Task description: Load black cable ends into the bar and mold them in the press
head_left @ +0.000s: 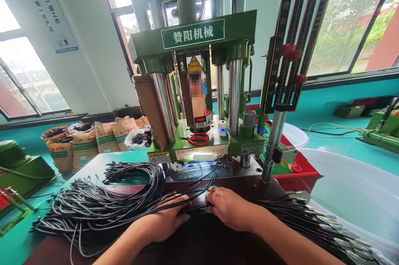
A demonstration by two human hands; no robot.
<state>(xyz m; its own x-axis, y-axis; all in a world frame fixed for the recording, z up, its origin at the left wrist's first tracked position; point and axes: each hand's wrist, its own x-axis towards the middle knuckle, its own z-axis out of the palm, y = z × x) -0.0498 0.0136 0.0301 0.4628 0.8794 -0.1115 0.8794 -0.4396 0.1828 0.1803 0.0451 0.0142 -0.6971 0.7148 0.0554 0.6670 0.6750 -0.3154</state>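
Note:
My left hand [170,217] is low on the dark table, fingers curled and thumb stretched forward, around the ends of black cables [197,210]. More cables cross over the back of this hand. My right hand [229,209] is just to the right, fingers closed on the same black cables; small metallic bits show at its fingertips. From the press bed, several cables [212,173] loop down toward my hands. The green press [193,40] stands directly ahead, with a lit white lamp [204,157] on its front edge. What lies inside my fingers is mostly hidden.
A large heap of black cables [109,206] lies at left. Straight cables with clear-wrapped ends [327,225] lie at right. Red-handled pliers [198,139] rest on the press. A scale panel on a post [274,144], a red tray [307,167] and white tubs [352,186] stand at right; sacks [106,138] at back left.

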